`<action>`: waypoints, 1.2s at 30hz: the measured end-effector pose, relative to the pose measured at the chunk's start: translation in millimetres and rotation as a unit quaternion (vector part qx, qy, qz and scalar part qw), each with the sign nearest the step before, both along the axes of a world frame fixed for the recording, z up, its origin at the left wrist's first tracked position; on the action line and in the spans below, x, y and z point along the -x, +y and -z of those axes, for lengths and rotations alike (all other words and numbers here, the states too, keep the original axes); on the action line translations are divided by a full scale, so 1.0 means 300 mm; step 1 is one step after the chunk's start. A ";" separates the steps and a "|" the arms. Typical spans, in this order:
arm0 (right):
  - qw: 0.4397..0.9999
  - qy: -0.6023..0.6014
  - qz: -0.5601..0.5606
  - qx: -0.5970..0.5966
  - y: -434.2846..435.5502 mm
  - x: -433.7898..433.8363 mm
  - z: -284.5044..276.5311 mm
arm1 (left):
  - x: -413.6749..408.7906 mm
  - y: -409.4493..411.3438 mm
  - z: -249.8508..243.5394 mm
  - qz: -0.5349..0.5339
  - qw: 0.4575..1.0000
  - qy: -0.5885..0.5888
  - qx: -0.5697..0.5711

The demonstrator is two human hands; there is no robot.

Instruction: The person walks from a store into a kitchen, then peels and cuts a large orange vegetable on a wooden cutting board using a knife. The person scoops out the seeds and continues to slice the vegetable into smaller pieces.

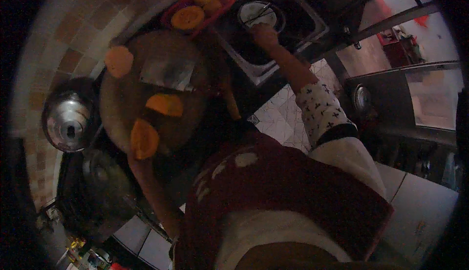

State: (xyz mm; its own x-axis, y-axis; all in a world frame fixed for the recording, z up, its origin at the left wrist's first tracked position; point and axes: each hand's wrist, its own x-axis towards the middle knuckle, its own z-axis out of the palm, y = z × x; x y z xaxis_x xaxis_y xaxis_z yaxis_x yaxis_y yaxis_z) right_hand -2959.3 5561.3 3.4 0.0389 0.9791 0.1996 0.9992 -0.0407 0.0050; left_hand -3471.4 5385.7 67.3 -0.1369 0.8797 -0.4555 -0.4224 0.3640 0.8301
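Note:
My right hand (264,36) reaches into the dark sink (300,19), closed at the near rim of a white bowl (259,13). A thin utensil (262,12) lies slantwise across this bowl; whether my fingers touch it is unclear. At the end of my left forearm, a pumpkin wedge (144,141) covers most of my left hand (135,158), which seems to grip it at the board's near edge. Another cut pumpkin piece (165,105) rests on the round chopping board (117,105). Across the board lies a broad cleaver (168,68), its handle (231,105) pointing towards me.
A pink basket (229,0) with pumpkin pieces (187,18) stands beyond the board. Near the tiled wall (69,59) are a round orange piece (119,62) and a shiny metal lid (69,123). A dark wok-like pan (102,193) sits at lower left. The light is dim.

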 end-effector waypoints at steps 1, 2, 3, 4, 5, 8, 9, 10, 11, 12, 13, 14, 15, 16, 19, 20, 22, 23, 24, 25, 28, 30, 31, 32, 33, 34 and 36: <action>0.996 -0.023 0.018 -0.082 0.072 -0.144 0.139 | -0.015 0.021 0.025 0.007 1.000 0.005 0.007; 0.996 -0.044 0.025 -0.070 0.153 -0.170 0.155 | -0.004 0.050 0.022 0.003 1.000 0.025 0.015; 0.996 -0.067 0.028 -0.059 0.216 -0.199 0.145 | -0.001 0.039 0.026 -0.007 0.999 0.038 0.024; 0.994 -0.090 0.031 -0.048 0.281 -0.224 0.135 | 0.009 0.039 0.028 -0.020 0.998 0.051 0.035; 0.994 -0.083 0.051 -0.056 0.323 -0.267 0.147 | 0.019 0.024 0.052 -0.034 0.997 0.059 0.049; 0.986 -0.098 0.088 -0.100 0.445 -0.397 0.230 | 0.068 -0.042 0.089 -0.076 0.989 0.086 0.089; 0.980 -0.126 0.076 -0.134 0.508 -0.425 0.259 | 0.077 -0.073 0.099 -0.097 0.986 0.094 0.102; 0.980 -0.139 0.068 -0.128 0.532 -0.444 0.306 | 0.092 -0.106 0.103 -0.111 0.982 0.103 0.111; 0.979 -0.152 0.063 -0.124 0.555 -0.467 0.335 | 0.114 -0.115 0.115 -0.124 0.979 0.109 0.116; 0.984 -0.151 0.052 -0.079 0.551 -0.455 0.319 | 0.137 -0.134 0.131 -0.136 0.977 0.113 0.123; 0.987 -0.150 0.043 -0.034 0.543 -0.448 0.297 | 0.170 -0.144 0.151 -0.142 0.975 0.114 0.130; 0.988 -0.150 0.034 0.010 0.530 -0.437 0.255 | 0.205 -0.155 0.174 -0.147 0.974 0.111 0.133; 0.987 -0.151 0.025 0.049 0.532 -0.428 0.220 | 0.216 -0.164 0.181 -0.152 0.972 0.116 0.134; 0.987 -0.156 0.001 0.037 0.532 -0.432 0.230 | 0.227 -0.179 0.188 -0.155 0.970 0.121 0.140; 0.972 -0.189 -0.083 -0.111 0.515 -0.503 0.279 | 0.005 -0.084 0.038 -0.155 0.962 0.180 0.131; 0.966 -0.218 -0.087 -0.112 0.525 -0.493 0.269 | 0.006 -0.080 0.031 -0.161 0.961 0.184 0.129; 0.965 -0.236 -0.085 -0.076 0.539 -0.461 0.262 | 0.014 -0.087 0.034 -0.158 0.961 0.191 0.125; 0.971 -0.225 -0.073 -0.040 0.554 -0.464 0.278 | 0.025 -0.079 0.036 -0.151 0.961 0.195 0.123; 0.983 -0.173 -0.041 0.034 0.592 -0.520 0.367 | 0.033 -0.047 0.034 -0.135 0.963 0.201 0.116; 0.983 -0.162 -0.044 0.077 0.598 -0.521 0.396 | 0.037 -0.047 0.042 -0.131 0.963 0.204 0.114; 0.962 -0.206 -0.113 0.138 0.576 -0.442 0.379 | 0.040 -0.099 0.061 -0.134 0.960 0.213 0.119; 0.958 -0.236 -0.126 0.099 0.557 -0.445 0.361 | 0.032 -0.110 0.075 -0.126 0.962 0.217 0.112; 0.961 -0.239 -0.122 0.069 0.545 -0.449 0.355 | 0.033 -0.117 0.083 -0.121 0.961 0.222 0.109; 0.963 -0.239 -0.114 0.044 0.531 -0.466 0.353 | 0.039 -0.111 0.093 -0.109 0.961 0.234 0.101; 0.965 -0.238 -0.110 0.021 0.531 -0.475 0.360 | 0.051 -0.119 0.103 -0.097 0.959 0.247 0.095; 0.965 -0.241 -0.107 0.000 0.521 -0.484 0.369 | 0.068 -0.127 0.115 -0.081 0.956 0.268 0.091; 0.962 -0.252 -0.097 -0.031 0.500 -0.516 0.374 | 0.089 -0.115 0.133 -0.034 0.947 0.315 0.054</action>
